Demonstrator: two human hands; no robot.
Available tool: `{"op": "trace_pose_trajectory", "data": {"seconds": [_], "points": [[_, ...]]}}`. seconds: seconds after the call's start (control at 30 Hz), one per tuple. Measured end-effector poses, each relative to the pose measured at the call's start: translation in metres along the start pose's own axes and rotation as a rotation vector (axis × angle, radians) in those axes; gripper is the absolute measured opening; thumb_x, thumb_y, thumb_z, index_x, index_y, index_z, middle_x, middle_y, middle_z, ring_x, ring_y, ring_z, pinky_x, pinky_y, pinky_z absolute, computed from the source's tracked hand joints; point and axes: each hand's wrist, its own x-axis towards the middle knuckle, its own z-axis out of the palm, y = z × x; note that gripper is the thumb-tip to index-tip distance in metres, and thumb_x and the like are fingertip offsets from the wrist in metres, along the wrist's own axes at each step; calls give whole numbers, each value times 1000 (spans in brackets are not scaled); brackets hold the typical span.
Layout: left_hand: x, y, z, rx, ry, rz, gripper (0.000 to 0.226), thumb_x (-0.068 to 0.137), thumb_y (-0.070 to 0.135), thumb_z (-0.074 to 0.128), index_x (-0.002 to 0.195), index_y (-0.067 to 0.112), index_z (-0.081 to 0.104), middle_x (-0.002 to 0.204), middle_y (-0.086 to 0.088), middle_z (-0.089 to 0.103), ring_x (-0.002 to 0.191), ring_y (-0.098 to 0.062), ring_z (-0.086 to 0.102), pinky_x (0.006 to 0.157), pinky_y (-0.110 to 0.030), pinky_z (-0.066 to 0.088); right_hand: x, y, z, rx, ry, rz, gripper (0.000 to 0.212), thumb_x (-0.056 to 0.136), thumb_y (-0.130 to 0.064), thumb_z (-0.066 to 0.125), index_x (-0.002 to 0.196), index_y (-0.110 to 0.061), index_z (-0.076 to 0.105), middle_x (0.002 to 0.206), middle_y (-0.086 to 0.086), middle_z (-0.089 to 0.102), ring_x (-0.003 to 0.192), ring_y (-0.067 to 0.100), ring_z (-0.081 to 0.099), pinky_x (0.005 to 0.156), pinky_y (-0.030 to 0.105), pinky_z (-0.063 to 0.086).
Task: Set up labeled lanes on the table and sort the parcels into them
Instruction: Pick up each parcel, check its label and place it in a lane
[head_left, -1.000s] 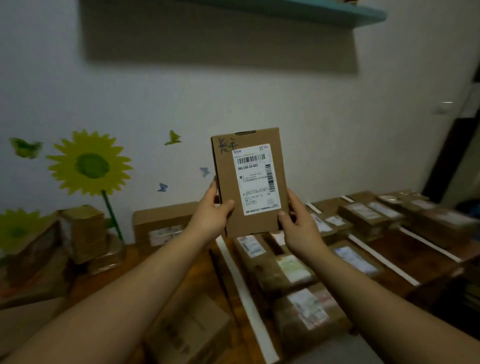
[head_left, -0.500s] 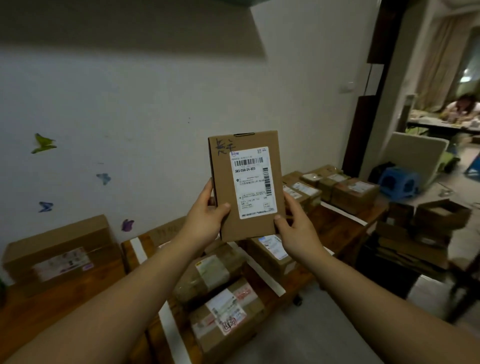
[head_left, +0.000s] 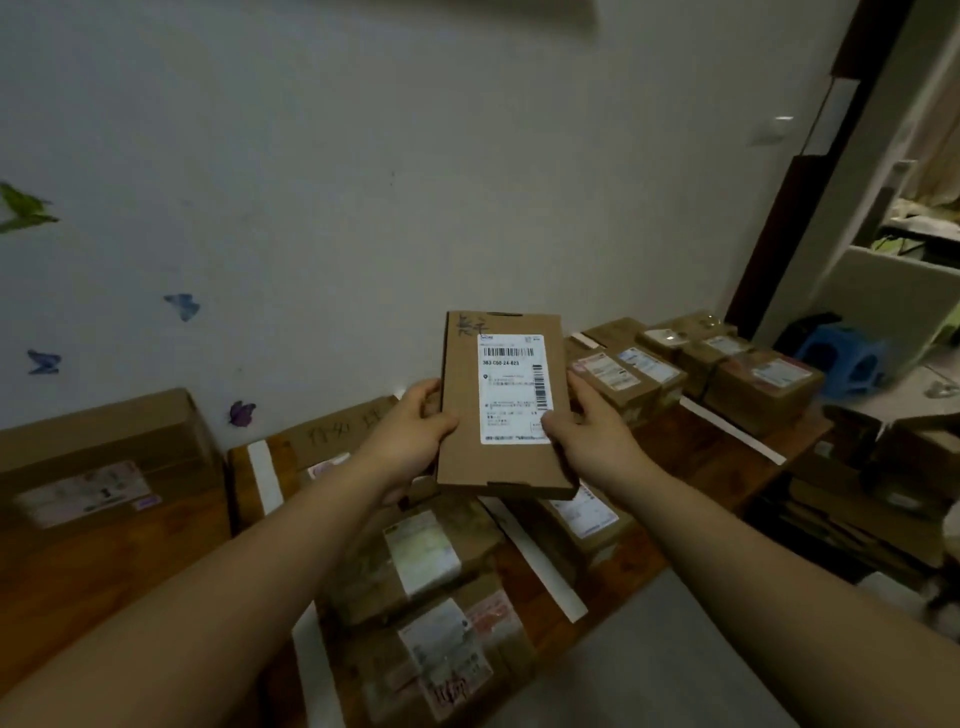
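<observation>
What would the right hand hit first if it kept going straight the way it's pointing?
Likely the labelled brown parcel just beyond the right hand, which grips the flat parcel; past that, the wall. Depth is hard to judge.

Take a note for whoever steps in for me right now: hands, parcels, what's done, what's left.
Left hand and right hand both grip the flat brown cardboard parcel with a white label, held above the wooden table.
White tape strips mark the lanes; taped brown boxes already lie in several.
Left: place the held parcel in its lane; the large brown box at far left may need sorting.
</observation>
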Motion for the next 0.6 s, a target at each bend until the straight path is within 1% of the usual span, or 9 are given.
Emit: {"op": "trace_pose_trajectory", "data": {"seconds": [0.03,0.1,0.2,0.3,0.37,0.4,0.47,0.53,0.6], "points": [[1,-7,-3,5,35,-16,51,97,10,48,144,21,32,98,1,61,84,-13,62,63,-28,52,6,6,5,1,-53,13,58,95,-17,54,145,-36,30,127,-8,56,112,16,59,96,44,51],[3,-22,-11,15,114,-51,48,97,11,49,142,21,36,110,-4,62,92,-18,64,74,-35,55,17,18,16,37,-142,23,61,91,-19,60,140,-43,32,129,-8,58,112,16,60,95,47,52],[-3,-41,-25,94,209,-118,37,98,17,47,135,24,46,118,-6,60,98,-22,63,86,-42,54,37,34,23,142,-179,39,69,88,-23,66,139,-49,28,131,-2,58,110,21,63,90,50,54],[-15,-55,-29,95,248,-218,33,98,23,47,130,28,51,109,-4,64,95,-23,66,82,-43,57,57,46,20,215,-233,118,70,92,-16,61,147,-35,24,121,10,63,90,21,70,72,39,59],[-28,-62,-20,99,352,-299,33,97,28,50,129,27,49,103,-3,63,89,-22,65,68,-37,57,60,54,20,240,-290,155,55,94,-14,58,142,-24,35,113,12,66,82,20,71,59,27,57],[-34,-67,-14,78,415,-343,37,95,29,53,131,26,46,101,-1,62,86,-21,63,61,-34,53,58,61,21,251,-301,175,51,93,-15,59,139,-23,38,113,10,66,86,21,71,58,26,57],[-46,-78,2,-62,505,-413,58,90,20,62,140,24,32,102,0,59,83,-21,61,55,-32,50,51,78,22,301,-321,239,47,92,-18,61,134,-23,41,116,6,64,95,21,69,67,32,61],[-58,-93,17,-199,622,-432,78,87,4,64,146,24,17,109,-4,55,90,-27,63,61,-37,53,40,96,22,329,-343,283,40,90,-19,64,124,-23,43,115,3,61,97,19,66,76,37,60],[-71,-111,29,-213,771,-452,76,87,1,63,144,24,18,118,-11,53,98,-31,62,72,-40,55,24,113,20,216,-394,240,33,88,-24,65,113,-28,44,109,-2,60,92,12,62,74,33,57]]}}
